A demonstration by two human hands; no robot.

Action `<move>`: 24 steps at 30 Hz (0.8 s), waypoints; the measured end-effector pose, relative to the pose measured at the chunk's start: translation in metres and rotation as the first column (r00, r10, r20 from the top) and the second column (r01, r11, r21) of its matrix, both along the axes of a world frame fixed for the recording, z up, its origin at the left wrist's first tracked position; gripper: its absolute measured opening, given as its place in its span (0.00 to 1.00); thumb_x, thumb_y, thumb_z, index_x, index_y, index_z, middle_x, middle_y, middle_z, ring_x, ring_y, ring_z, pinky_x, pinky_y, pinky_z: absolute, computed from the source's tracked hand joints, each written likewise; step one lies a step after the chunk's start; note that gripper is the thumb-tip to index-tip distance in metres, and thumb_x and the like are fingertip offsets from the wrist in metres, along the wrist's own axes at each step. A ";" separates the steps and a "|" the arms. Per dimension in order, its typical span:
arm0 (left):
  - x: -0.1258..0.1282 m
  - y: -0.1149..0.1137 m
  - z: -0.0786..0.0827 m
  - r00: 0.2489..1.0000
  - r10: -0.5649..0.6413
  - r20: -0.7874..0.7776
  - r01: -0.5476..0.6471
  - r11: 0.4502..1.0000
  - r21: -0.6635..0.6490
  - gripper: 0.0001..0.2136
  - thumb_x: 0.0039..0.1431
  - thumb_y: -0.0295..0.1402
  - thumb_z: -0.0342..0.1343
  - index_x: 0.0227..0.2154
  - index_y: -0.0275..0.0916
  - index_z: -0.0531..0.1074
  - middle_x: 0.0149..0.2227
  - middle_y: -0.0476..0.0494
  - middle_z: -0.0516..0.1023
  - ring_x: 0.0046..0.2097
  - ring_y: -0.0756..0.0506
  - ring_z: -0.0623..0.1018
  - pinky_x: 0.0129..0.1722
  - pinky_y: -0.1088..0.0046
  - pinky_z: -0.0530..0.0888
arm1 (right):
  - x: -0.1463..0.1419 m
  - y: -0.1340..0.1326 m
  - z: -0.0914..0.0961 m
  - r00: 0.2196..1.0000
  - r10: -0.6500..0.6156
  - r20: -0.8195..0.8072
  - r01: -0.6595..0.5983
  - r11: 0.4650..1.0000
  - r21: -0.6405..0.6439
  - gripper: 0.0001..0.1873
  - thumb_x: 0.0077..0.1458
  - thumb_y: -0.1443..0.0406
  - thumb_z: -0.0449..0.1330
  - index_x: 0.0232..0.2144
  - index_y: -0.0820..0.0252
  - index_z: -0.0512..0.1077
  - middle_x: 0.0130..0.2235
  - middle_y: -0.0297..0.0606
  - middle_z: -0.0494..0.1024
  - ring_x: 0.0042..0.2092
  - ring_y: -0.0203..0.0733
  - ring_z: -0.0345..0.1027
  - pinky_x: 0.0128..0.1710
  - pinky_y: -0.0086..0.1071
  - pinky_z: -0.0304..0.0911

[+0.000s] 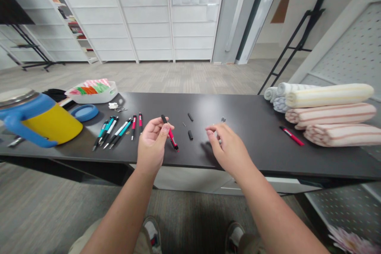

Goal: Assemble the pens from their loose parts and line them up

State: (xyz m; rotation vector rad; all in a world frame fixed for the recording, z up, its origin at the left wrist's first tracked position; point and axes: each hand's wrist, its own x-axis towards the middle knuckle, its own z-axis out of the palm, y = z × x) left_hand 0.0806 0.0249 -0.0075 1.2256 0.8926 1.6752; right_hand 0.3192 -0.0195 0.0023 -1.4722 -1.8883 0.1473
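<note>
My left hand (pixel 152 139) is closed around a red and black pen (pixel 172 137), tilted with its red end toward the table's front edge. To the right, my right hand (pixel 228 143) hovers low over the dark table, thumb and forefinger tips close together; whatever they pinch, if anything, is too small to make out. Between the hands lie a short black tube (pixel 190 135), a second black piece (pixel 190 117) and a tiny thin part (pixel 183 124). Just beyond my right hand is a small dark metallic piece (pixel 223 119), partly hidden by the fingers.
Left of my left hand lie red pens (pixel 133 127) and several teal and white pens (pixel 111 131). Further left are a yellow-blue mug (pixel 50 121), a blue lid (pixel 85 112) and a white basket (pixel 95 96). Rolled towels (pixel 330 111) and a red pen (pixel 291 135) are right.
</note>
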 end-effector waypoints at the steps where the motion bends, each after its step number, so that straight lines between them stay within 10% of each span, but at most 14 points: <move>1: 0.000 -0.001 0.000 0.999 0.015 -0.032 -0.014 1.000 0.020 0.16 0.63 0.41 0.69 0.48 0.38 0.78 0.39 0.43 0.83 0.42 0.48 0.82 0.42 0.76 0.77 | 0.007 0.004 -0.003 0.993 -0.101 0.064 0.099 0.994 0.035 0.18 0.74 0.57 0.51 0.53 0.59 0.76 0.53 0.51 0.79 0.55 0.54 0.73 0.57 0.46 0.67; 5: 0.002 -0.009 0.003 0.979 0.007 -0.203 0.001 0.999 0.040 0.15 0.64 0.42 0.67 0.47 0.38 0.80 0.41 0.41 0.83 0.41 0.47 0.81 0.42 0.72 0.78 | 0.034 0.017 -0.016 0.896 -0.307 0.321 0.327 0.945 -0.011 0.28 0.70 0.51 0.56 0.63 0.59 0.74 0.69 0.59 0.65 0.67 0.71 0.61 0.62 0.63 0.61; 11: 0.003 -0.013 0.010 0.958 -0.031 -0.284 0.031 1.000 -0.003 0.14 0.64 0.43 0.66 0.45 0.38 0.81 0.40 0.41 0.83 0.38 0.46 0.80 0.34 0.73 0.78 | 0.042 0.027 -0.023 0.884 -0.238 0.403 0.317 0.938 -0.141 0.34 0.70 0.44 0.51 0.67 0.56 0.70 0.73 0.50 0.64 0.72 0.70 0.54 0.68 0.66 0.53; 24: 0.001 -0.011 0.001 0.859 0.107 -0.500 -0.031 0.987 0.157 0.10 0.67 0.39 0.64 0.46 0.42 0.80 0.40 0.44 0.83 0.40 0.45 0.79 0.45 0.68 0.76 | 0.042 0.016 -0.010 0.955 -0.215 0.205 0.213 0.976 0.033 0.17 0.70 0.64 0.52 0.44 0.60 0.82 0.45 0.48 0.85 0.47 0.56 0.78 0.52 0.47 0.70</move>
